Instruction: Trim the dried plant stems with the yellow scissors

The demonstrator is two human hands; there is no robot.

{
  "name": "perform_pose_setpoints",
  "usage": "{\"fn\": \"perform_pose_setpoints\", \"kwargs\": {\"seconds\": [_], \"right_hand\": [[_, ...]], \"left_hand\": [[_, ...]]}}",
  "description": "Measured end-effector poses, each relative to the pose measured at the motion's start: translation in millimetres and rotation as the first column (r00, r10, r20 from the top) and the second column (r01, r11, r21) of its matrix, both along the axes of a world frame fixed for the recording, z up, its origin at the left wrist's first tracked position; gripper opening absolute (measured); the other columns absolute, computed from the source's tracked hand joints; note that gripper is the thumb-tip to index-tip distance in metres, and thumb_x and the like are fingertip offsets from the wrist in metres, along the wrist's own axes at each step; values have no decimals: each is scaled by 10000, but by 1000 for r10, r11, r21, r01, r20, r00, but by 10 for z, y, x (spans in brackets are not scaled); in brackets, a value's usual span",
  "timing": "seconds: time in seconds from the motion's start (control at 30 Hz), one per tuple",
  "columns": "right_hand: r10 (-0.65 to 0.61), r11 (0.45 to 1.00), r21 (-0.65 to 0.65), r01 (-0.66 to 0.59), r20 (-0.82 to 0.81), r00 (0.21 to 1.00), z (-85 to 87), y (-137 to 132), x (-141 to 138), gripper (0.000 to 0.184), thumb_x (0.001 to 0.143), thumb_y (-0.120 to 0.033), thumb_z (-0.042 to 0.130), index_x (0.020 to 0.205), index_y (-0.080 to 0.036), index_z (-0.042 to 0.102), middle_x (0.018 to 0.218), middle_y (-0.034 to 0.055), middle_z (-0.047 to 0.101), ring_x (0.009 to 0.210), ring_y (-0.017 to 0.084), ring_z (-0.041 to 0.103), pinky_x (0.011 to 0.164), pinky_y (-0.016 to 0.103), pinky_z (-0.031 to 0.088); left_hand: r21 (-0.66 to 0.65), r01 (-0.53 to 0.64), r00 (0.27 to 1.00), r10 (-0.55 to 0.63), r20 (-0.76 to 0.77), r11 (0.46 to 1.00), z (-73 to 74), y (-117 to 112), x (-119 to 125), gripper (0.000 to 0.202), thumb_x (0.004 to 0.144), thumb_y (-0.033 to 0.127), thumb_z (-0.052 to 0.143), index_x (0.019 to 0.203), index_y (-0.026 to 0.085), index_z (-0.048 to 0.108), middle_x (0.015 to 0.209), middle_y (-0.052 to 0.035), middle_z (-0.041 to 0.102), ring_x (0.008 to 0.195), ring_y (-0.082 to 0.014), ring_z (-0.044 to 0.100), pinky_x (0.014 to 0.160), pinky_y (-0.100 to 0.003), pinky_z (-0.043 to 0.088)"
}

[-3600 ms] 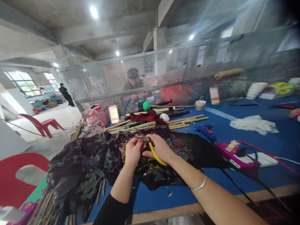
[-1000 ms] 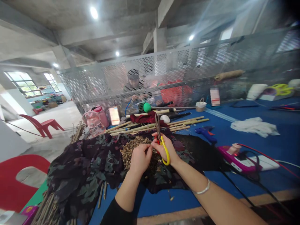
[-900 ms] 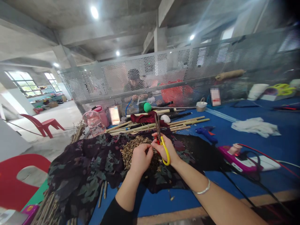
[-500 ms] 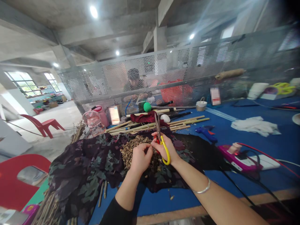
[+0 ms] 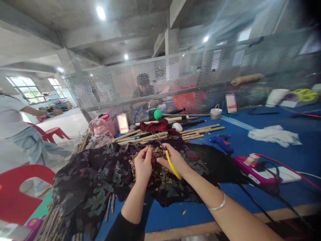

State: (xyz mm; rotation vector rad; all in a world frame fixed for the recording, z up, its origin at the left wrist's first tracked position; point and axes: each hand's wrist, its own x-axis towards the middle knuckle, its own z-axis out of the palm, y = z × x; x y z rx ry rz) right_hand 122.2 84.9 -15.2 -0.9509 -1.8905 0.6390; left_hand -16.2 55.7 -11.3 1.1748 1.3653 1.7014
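Observation:
My right hand (image 5: 177, 161) is closed around scissors (image 5: 172, 164) with yellow handles, their dark blades tilted up and to the left. Beside it, my left hand (image 5: 142, 164) has thumb and fingers pinched together; whatever lies between the tips is too small to make out. Both hands hover over a heap of brown, crumbly dried plant bits (image 5: 160, 177), which they partly hide. Under the heap spreads a dark cloth (image 5: 92, 180) with a grey-green leaf pattern.
Behind the heap lie thin sticks (image 5: 200, 130), a dark red cloth (image 5: 154, 125) and a green ball (image 5: 157, 114). To the right are a blue glue gun (image 5: 222, 143), a pink power strip (image 5: 258, 170) with cords and white cloth (image 5: 274, 135). A perforated metal screen (image 5: 115, 90) stands behind.
My left hand has shifted left, away from my right. The scissors have swung from nearly upright to leaning left. Another person has come into view at the far left.

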Motion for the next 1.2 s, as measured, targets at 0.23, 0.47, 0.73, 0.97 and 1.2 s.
{"fn": "perform_pose_setpoints", "kwargs": {"seconds": [0.23,0.47,0.73,0.97,1.2], "right_hand": [[1,988,147,-37,235,972,-62,-14,-24,650,645,-435,711,1175,-182,434,1088,124,538,1022,273,503,890,437,397],[9,984,166,-56,271,963,-76,11,16,740,596,-439,751,1214,-204,419,1108,123,525,1033,291,494,884,445,382],[25,987,147,-64,251,968,-8,-5,27,677,580,-464,757,1140,-184,498,1022,106,577,955,261,551,838,379,425],[32,992,113,-55,201,979,-34,18,19,579,566,-495,759,1036,-214,570,915,64,628,807,225,590,713,304,438],[34,996,67,-52,252,967,35,-31,16,552,624,-520,710,1050,-201,561,803,36,615,718,198,574,653,281,427]], "left_hand": [[34,51,992,-47,-117,998,23,-30,2,257,800,360,500,780,138,628,687,-18,615,592,-102,529,545,-193,434],[36,61,969,-51,-243,997,-11,-52,11,250,796,350,502,766,141,635,625,7,568,572,-101,492,543,-195,413],[50,25,951,-8,-310,998,22,-77,6,199,789,281,487,710,151,616,609,16,571,578,-102,509,559,-193,406],[119,-6,910,55,-411,993,78,-106,23,222,800,271,471,721,151,640,657,-6,609,639,-120,545,615,-212,421],[74,0,958,21,-285,997,41,-53,14,228,814,308,465,791,151,628,706,-17,624,623,-119,552,593,-213,442]]}}
